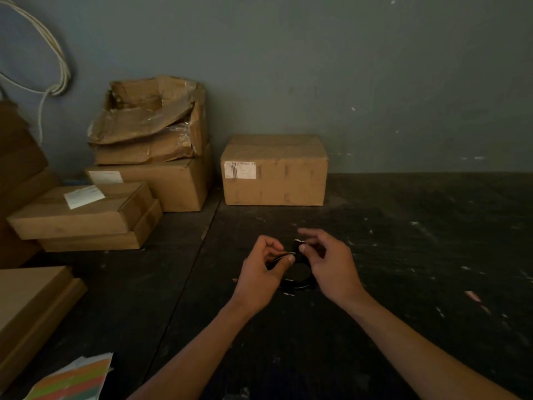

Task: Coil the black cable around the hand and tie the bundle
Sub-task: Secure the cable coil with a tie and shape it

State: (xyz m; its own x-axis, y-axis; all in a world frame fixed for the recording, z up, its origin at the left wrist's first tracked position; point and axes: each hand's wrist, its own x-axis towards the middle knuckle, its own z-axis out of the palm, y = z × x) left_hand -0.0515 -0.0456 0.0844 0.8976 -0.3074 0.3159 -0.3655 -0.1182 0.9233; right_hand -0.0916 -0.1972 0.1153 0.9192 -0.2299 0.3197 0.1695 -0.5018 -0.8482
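The black cable (300, 280) is a small coiled bundle held just over the dark table, between my two hands. My left hand (264, 274) pinches a thin strip at the top of the coil between thumb and forefinger. My right hand (328, 262) pinches the same spot from the other side, its other fingers spread. The strip looks like a tie, but the dim light hides its detail. Much of the coil is hidden behind my fingers.
A closed cardboard box (274, 170) stands against the wall behind my hands. More boxes (150, 157) are stacked at the left, one torn open. Flat boxes (31, 307) and coloured paper (75, 379) lie at the near left. White cables (54, 67) hang on the wall.
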